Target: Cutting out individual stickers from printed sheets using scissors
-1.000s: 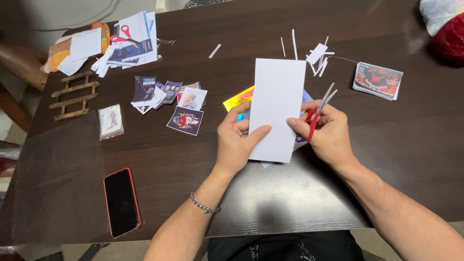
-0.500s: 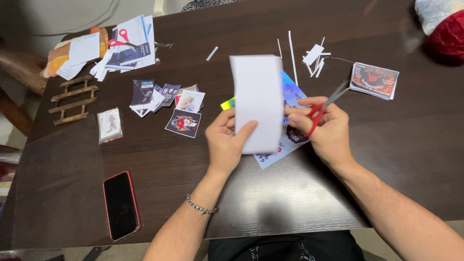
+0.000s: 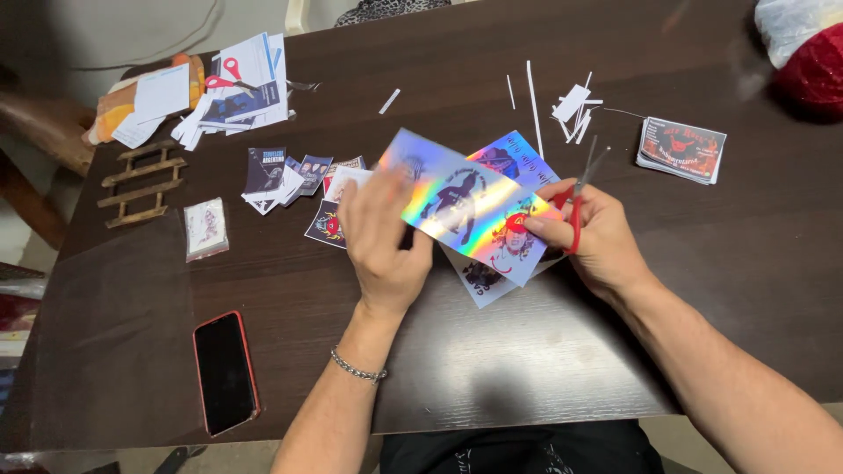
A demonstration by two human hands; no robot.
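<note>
A shiny holographic sticker sheet with dark printed figures is held above a dark wooden table, its rainbow face turned up. My left hand grips its left edge. My right hand pinches the sheet's right end and also holds red-handled scissors, their blades pointing up and away. More holographic sheets lie flat on the table underneath.
Cut-out stickers lie left of my hands, a small packet further left, a red-cased phone near the front edge. Paper strips, a card stack, a paper pile with second scissors, and a wooden rack surround them.
The sheet was upright with its white back facing me. It has been turned over and lowered, so its holographic printed side now faces up, held slanted between both hands.
</note>
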